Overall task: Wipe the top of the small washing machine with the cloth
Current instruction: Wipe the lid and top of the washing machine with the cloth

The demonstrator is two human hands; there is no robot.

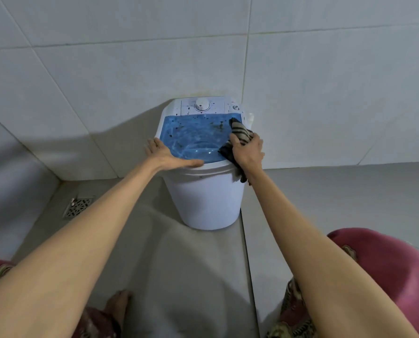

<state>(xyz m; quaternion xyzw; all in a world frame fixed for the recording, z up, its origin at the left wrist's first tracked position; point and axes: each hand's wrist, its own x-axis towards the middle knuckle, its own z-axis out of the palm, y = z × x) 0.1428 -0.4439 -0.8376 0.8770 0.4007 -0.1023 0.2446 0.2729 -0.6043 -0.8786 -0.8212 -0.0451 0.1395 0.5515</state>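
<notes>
A small white washing machine [210, 196] stands on the floor against the tiled wall. Its top has a see-through blue lid [193, 135] with dark specks and a white control panel with a round knob [201, 104] at the back. My right hand [247, 152] grips a dark cloth with beige stripes [240, 134] at the lid's right edge; part of the cloth hangs down the machine's side. My left hand [167, 156] rests flat on the front left rim, fingers spread, holding nothing.
Grey floor tiles surround the machine. A metal floor drain [77, 207] lies at the left near the wall corner. My knees in pink patterned fabric [384, 272] and a bare foot [116, 304] fill the bottom of the view.
</notes>
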